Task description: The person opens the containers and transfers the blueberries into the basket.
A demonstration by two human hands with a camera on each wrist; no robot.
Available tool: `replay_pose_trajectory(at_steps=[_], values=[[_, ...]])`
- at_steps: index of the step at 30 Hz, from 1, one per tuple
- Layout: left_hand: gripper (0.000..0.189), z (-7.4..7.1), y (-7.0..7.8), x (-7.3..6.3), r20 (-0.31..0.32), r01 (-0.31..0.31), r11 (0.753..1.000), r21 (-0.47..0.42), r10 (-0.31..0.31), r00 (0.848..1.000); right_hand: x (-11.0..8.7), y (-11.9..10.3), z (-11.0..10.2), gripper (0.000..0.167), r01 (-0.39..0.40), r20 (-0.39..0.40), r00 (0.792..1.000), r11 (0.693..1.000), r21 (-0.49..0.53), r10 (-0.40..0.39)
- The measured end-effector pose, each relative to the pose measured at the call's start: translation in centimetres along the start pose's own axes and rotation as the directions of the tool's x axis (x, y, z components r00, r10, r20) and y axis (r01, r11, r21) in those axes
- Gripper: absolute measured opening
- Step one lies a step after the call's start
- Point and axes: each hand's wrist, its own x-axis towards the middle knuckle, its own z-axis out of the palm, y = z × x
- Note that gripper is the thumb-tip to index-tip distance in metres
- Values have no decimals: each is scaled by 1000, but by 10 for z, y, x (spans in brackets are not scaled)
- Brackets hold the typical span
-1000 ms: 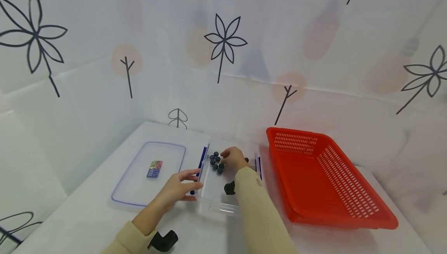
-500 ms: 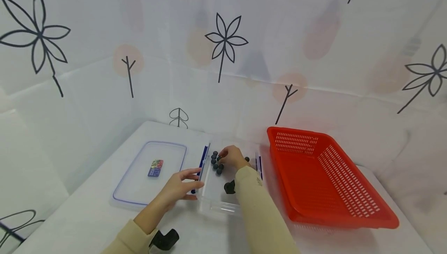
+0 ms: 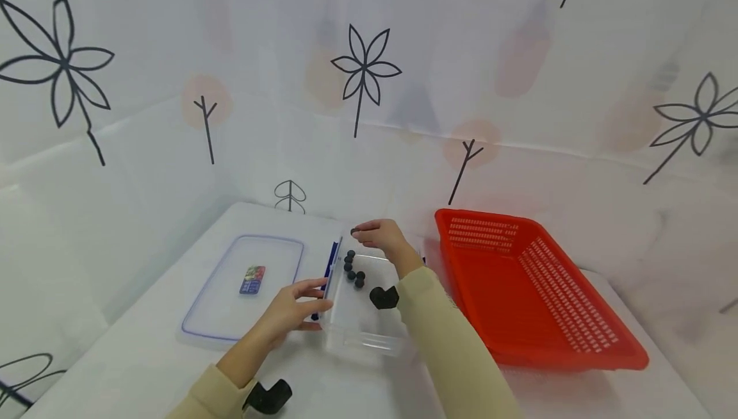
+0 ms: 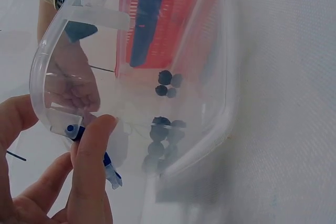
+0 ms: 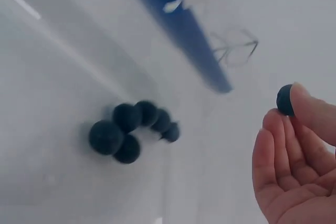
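A clear plastic box [image 3: 369, 343] with blue side latches stands mid-table. My left hand [image 3: 293, 310] grips the box at its left side. In the left wrist view the thumb [image 4: 94, 153] lies by the blue latch [image 4: 79, 131] and a finger is at the box corner. Up over the box's far end, my right hand [image 3: 385, 238] pinches one blueberry [image 5: 284, 100] between thumb and fingertips. Several more blueberries [image 5: 106, 137] lie together along the left part of the box floor.
A red plastic basket [image 3: 519, 316] stands to the right of the box. Left of the box lies a clear lid [image 3: 221, 310] with a blue edge and a coloured label [image 3: 252, 280]. A white patterned cloth [image 3: 277, 118] hangs behind the table.
My right hand has picked a blueberry out of the cluster and lifted it up and away toward the box's far end. The left hand keeps its place on the box.
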Motion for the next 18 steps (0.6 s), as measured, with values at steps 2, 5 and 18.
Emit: replay_pose_trajectory(at_steps=[2,5,18], values=[[55,2,0,-2,-4,2,1000,1,-2,1000,-8,-8,-2,29,4,4,1000,1000,11,-4],[54,3,1,-2,-12,3,1000,7,-3,1000,-21,-21,-4,29,30,12,999,1000,10,-30],[53,4,3,-4,-22,19,1000,-3,-19,1000,-99,-49,-8,24,145,78,986,988,47,-148]])
